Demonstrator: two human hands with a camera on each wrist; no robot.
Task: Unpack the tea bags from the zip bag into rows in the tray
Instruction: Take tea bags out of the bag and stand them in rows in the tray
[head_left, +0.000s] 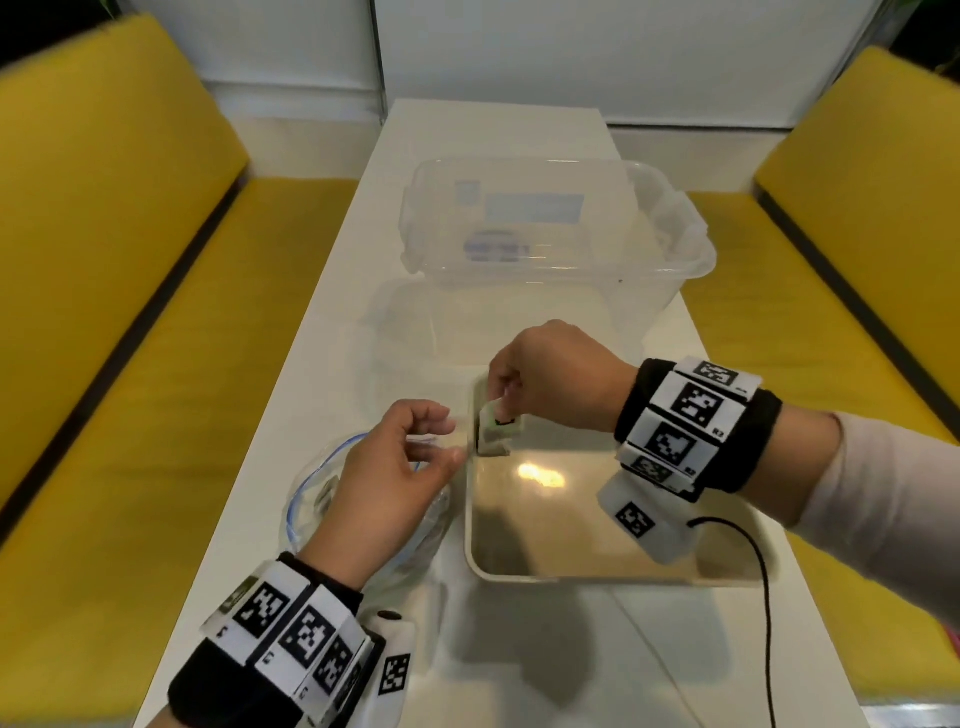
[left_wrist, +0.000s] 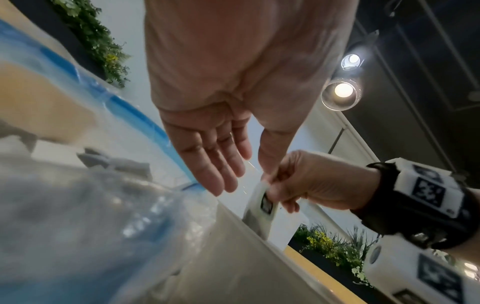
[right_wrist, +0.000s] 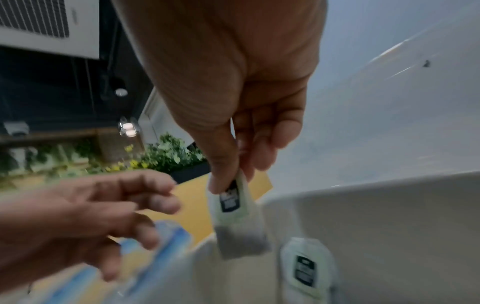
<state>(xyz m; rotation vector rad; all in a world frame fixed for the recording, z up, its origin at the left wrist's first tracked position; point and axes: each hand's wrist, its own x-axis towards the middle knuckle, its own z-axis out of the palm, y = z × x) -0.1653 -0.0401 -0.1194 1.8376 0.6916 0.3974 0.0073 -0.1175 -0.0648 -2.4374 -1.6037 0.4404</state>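
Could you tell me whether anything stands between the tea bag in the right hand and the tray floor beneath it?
Nothing visible does. The right hand pinches the tea bag over the tray's far-left corner, and the floor below looks bare; the left hand stays outside the rim.

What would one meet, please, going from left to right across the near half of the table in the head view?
zip bag → left hand → tea bag pinched by the right hand → tray → black cable
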